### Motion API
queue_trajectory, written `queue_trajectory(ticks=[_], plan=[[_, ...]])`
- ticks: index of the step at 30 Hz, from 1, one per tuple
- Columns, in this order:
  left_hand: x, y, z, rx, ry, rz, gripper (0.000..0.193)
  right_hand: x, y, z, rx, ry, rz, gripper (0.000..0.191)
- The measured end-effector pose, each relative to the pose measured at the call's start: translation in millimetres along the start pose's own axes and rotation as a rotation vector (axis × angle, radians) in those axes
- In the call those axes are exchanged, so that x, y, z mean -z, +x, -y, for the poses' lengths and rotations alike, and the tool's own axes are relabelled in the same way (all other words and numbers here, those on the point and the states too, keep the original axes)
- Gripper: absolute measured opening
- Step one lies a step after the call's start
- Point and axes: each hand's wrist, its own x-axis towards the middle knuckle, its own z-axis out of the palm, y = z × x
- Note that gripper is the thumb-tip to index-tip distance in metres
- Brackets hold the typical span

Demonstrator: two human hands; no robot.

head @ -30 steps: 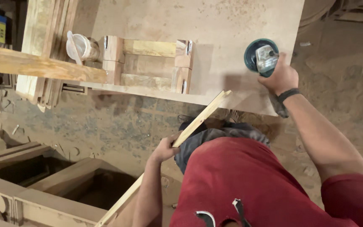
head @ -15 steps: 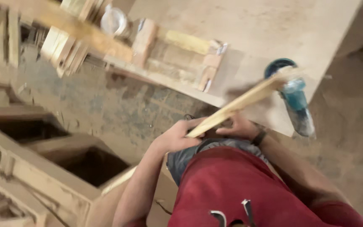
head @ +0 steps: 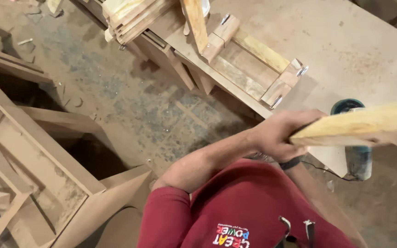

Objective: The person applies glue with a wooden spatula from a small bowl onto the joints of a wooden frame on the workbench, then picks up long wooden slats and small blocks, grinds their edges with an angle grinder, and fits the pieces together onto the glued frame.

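1. The left hand has its fingers wrapped around the near end of a long pale wooden strip, which reaches right over the tabletop. Held at one end, it could sag or twist loose.
2. The strip passes above the teal power tool at the tabletop edge; a careless swing might knock it off.
3. The right hand is hidden; its fingers cannot be judged.

Red short-sleeved shirt, dark wristband

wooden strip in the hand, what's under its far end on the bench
Under the wooden strip sits a teal power tool on the workbench. The strip covers the tool's middle. The left hand grips the strip; the right hand is hidden behind it.
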Motion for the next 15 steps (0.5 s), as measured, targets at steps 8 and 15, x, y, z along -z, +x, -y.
queue_trajectory(ticks=[8, 15], plan=[[82, -71, 32, -0.491, -0.572, -0.674, 0.054, -7, -125, 19, -0.333, -0.178, -0.322, 0.034], [71, -112, 48, -0.205, -1.136, -0.707, 0.048, -50, -120, 62, -0.228, 0.842, -0.597, 0.051]])
